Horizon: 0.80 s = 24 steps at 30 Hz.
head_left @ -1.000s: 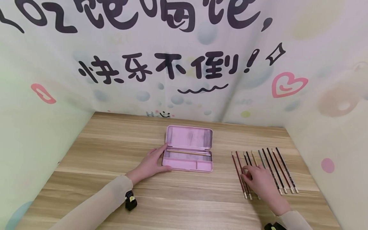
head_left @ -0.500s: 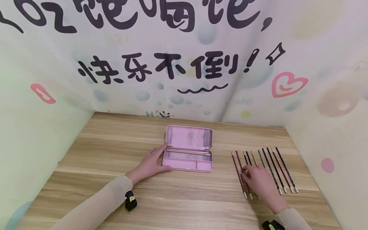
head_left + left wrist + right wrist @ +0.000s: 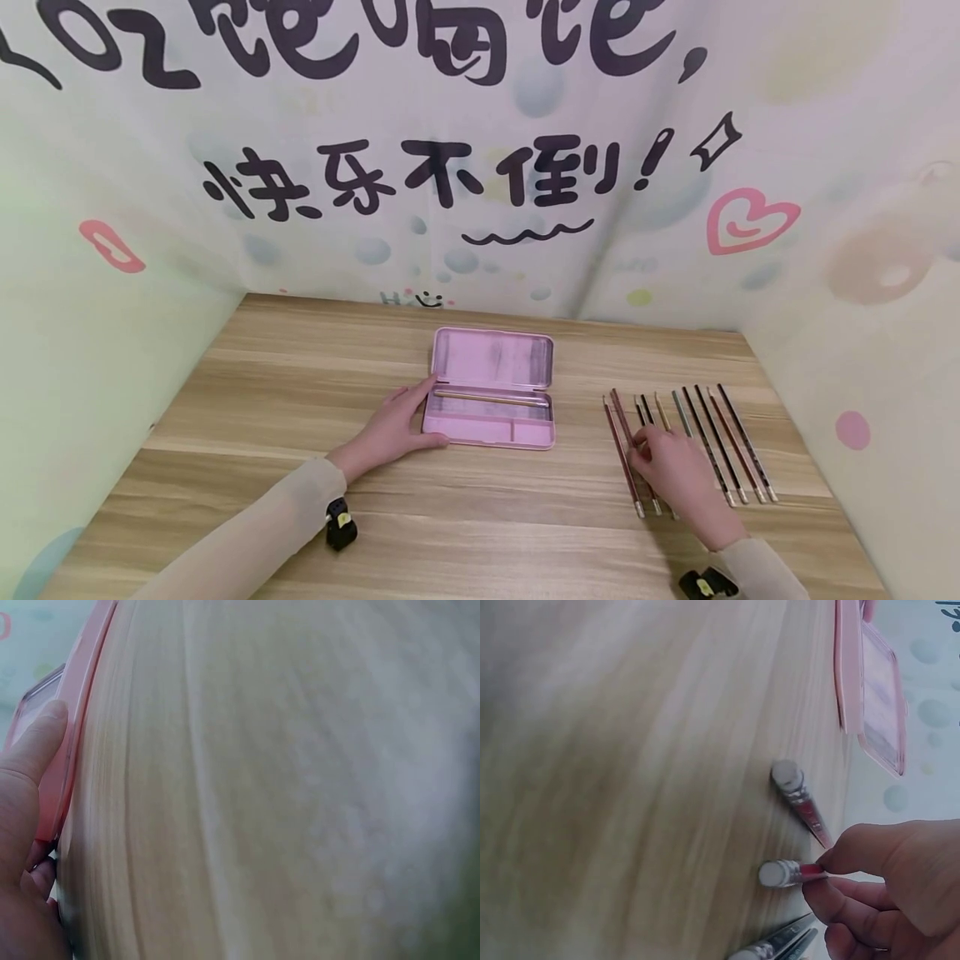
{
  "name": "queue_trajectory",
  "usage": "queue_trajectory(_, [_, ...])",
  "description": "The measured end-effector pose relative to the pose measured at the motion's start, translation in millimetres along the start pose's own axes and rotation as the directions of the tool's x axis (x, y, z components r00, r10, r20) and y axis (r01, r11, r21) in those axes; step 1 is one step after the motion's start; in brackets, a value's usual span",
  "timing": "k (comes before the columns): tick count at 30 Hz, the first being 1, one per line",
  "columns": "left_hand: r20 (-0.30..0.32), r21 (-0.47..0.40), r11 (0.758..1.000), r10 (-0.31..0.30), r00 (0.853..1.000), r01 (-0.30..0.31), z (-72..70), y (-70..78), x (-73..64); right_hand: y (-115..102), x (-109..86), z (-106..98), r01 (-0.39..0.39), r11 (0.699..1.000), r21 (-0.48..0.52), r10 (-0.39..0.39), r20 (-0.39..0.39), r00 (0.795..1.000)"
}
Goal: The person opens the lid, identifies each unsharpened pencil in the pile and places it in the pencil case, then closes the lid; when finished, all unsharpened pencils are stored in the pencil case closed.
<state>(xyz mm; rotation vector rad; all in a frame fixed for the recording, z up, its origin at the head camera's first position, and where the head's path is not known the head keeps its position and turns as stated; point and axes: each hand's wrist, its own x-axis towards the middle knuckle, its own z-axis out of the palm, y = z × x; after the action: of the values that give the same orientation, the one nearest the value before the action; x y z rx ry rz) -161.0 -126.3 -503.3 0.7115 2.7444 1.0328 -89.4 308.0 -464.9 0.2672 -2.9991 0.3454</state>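
Observation:
A pink pencil case (image 3: 468,430) lies with its lid up near the middle of the table. One gold-coloured pencil (image 3: 491,399) is in its long compartment. My left hand (image 3: 386,429) holds the case's left end, thumb at the front wall and forefinger by the hinge corner. On the right, my right hand (image 3: 678,471) pinches a dark red pencil (image 3: 810,871) between thumb and fingers, its white eraser end toward the right wrist camera. Another red pencil (image 3: 622,454) lies just left of it. The hand hides the middle of several pencils beneath it.
Several more pencils, among them a black pencil (image 3: 720,442), lie in a row right of the right hand, eraser ends toward the person. A printed cloth wall (image 3: 337,258) closes off the table's (image 3: 487,533) back and sides.
The pinched red pencil's far end has shifted slightly away and to the left; the right hand has moved slightly with it. The left hand and case stay put.

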Motion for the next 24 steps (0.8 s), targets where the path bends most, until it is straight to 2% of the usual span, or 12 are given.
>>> queue_trajectory(4, [0.002,-0.004,1.0,-0.001,1.0,0.001,0.1,0.3,0.2,0,1.6,-3,-0.002,0.999,0.037,0.003,-0.038,0.999])
queue_trajectory(12, [-0.001,-0.01,1.0,-0.004,1.0,0.004,-0.7,0.9,-1.3,-8,10.9,-16,0.09,0.996,0.012,-0.087,-0.142,0.986])
queue_trajectory(24, [0.01,-0.002,1.0,-0.014,1.0,0.014,-1.5,2.0,-1.4,-26,37.3,-31,0.121,0.991,0.062,-0.117,-0.061,0.991])
